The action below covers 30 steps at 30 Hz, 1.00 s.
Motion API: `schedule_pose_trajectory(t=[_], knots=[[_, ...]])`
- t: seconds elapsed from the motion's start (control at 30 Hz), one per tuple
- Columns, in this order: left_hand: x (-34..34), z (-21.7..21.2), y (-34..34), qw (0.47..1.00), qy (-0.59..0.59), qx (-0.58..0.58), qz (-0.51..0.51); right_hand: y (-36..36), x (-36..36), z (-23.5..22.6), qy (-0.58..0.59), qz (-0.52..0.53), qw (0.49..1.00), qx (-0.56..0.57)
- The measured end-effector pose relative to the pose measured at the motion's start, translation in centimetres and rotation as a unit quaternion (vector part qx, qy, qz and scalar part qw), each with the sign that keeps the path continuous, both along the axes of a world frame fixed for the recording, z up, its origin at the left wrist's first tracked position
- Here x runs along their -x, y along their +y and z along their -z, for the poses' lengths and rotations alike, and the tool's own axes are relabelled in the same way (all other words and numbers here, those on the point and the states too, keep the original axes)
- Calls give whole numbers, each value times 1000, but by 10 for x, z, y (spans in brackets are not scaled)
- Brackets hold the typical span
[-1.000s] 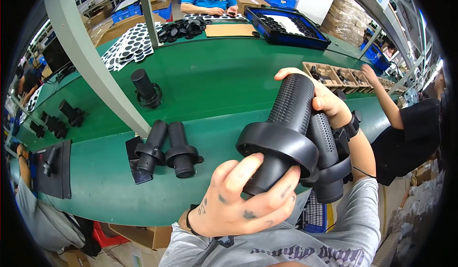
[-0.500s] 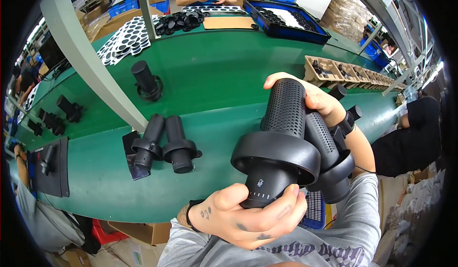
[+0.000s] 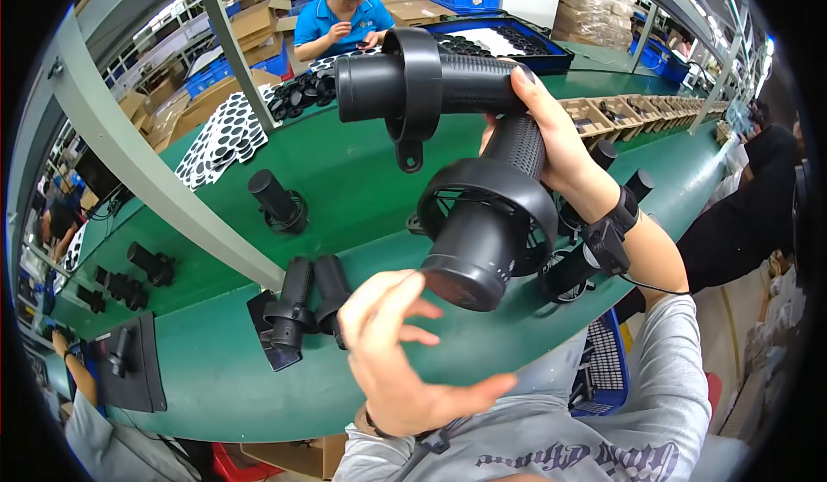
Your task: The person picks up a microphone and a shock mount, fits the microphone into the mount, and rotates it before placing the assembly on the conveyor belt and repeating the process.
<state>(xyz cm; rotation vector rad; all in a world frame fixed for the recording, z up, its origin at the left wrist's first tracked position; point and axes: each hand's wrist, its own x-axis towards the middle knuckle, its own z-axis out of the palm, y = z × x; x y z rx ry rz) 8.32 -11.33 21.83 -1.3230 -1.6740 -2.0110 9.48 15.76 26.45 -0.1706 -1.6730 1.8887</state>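
Note:
Two black microphones with perforated bodies and wide ring mounts are gripped by my right hand [image 3: 560,142]. One, the upper microphone [image 3: 370,90], lies nearly level with its smooth end to the left. The lower microphone [image 3: 469,262] hangs tilted, its flat smooth end facing down toward me. My left hand [image 3: 388,353] is open beside that end, fingers spread, holding nothing. Left of it, a microphone [image 3: 291,314] leans on a dark flat piece [image 3: 263,314], with another microphone [image 3: 330,284] partly hidden behind my fingers.
A microphone [image 3: 276,202] stands across the green bench [image 3: 207,379], near a grey post [image 3: 181,172]. Cardboard trays [image 3: 594,120] line the far right. Opposite, a person in blue [image 3: 340,21] sits behind dotted sheets [image 3: 224,146] and black discs [image 3: 301,94]. A blue basket [image 3: 607,361] is below.
My left hand has let go of the front microphone and opened. One microphone has swung up to nearly level; the other's end now points down toward me. The view has shifted.

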Motion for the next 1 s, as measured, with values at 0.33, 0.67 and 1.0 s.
schedule_pose_trajectory(t=[0.33,0.67,1.0], knots=[[-1,1,16,989,105,48,-91,-26,-11,-4,43,-14,998,-33],[-4,0,10,909,398,57,-108,-21,-22,-1,-3,-106,992,74],[-11,2,14,909,398,9,-124,-32,-23,9,-31,-109,983,146]])
